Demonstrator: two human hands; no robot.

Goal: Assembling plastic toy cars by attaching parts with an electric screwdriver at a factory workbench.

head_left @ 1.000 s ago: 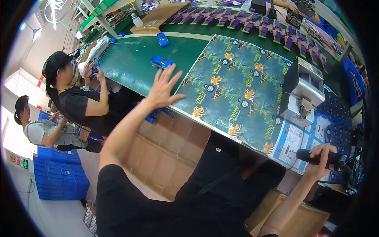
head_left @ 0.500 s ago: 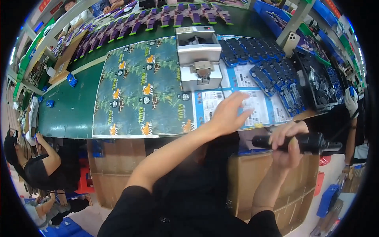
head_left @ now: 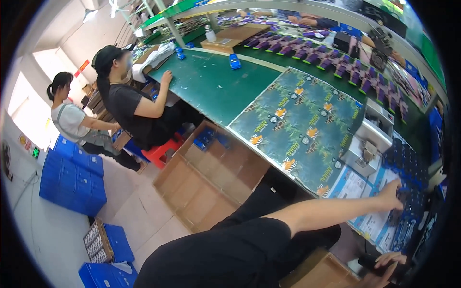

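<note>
The workbench [head_left: 211,86] has a green top and runs from the upper left to the right edge of the view. A large printed mat [head_left: 297,125] with a dark patterned design lies flat on it near its front edge. A small grey machine [head_left: 367,144] stands just beside the mat on the right. White printed sheets [head_left: 357,185] lie in front of the machine. Rows of purple items [head_left: 331,62] line the far side. A small blue object [head_left: 234,61] and a flat cardboard piece [head_left: 230,38] lie near the far left end.

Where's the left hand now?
Head view, far right: the left hand rests on the blue parts beside the printed sheets, right of the metal fixture.
</note>
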